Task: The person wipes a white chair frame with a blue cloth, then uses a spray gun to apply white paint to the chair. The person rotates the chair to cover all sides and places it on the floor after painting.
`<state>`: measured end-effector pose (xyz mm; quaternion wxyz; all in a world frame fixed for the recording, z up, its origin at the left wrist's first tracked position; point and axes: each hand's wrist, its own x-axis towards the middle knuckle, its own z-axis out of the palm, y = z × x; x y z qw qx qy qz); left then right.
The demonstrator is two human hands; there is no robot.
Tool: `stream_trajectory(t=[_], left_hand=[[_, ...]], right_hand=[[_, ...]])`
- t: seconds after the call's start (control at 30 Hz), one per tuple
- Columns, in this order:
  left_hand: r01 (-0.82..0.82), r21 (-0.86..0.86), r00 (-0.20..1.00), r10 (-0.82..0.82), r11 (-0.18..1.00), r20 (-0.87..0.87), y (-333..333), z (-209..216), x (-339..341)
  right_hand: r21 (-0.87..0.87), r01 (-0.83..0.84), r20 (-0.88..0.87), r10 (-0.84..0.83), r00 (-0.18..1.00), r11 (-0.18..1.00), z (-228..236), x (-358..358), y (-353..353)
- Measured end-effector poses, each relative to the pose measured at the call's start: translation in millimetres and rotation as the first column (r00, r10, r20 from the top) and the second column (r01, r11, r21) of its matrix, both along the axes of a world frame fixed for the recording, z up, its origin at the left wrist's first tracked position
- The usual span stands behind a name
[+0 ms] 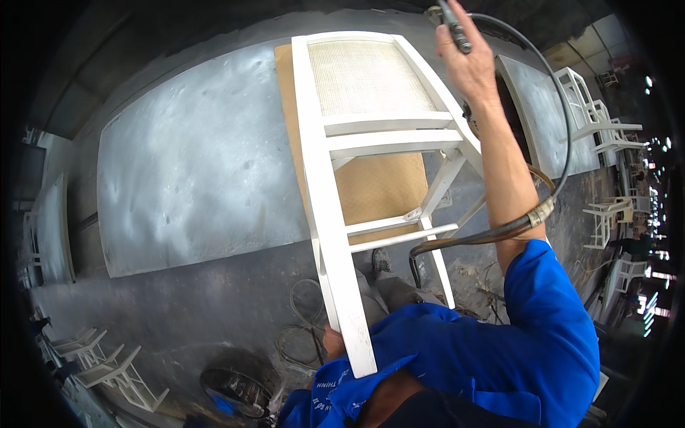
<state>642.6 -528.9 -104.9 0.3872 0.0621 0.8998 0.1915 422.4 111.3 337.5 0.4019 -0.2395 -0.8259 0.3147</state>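
A white wooden chair frame (325,214) with a woven cane back panel (371,77) lies tilted in front of me, its long leg pointing toward my body. My left hand (333,344) grips that leg near its lower end; the leg covers most of the fingers. Out beyond the chair's far right side, my right hand (472,71) is closed round a metal spray gun (457,30), which the top of the picture partly cuts off. A dark hose (564,93) loops from the gun back past my right forearm and is bound with tape near the elbow.
A brown cardboard sheet (389,187) lies under the chair, on a large grey-white board (200,164). Coiled hoses (300,339) and a dark round tub (242,381) sit on the floor. More white chairs (596,118) stand at the right and lower left (118,374).
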Motion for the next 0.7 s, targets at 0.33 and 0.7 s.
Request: stream_trajectory(t=[0.33, 0.7], left_hand=[[0.012, 0.005, 0.999, -0.012, 1.000, -0.033, 6, 24, -8], [0.014, 0.026, 0.999, -0.013, 1.000, -0.047, 14, 36, -12]], right_hand=[[0.171, 0.118, 0.180, -0.149, 0.972, 0.978, -77, 5, 7], [0.195, 0.090, 0.203, -0.130, 0.970, 0.977, -60, 2, 23]])
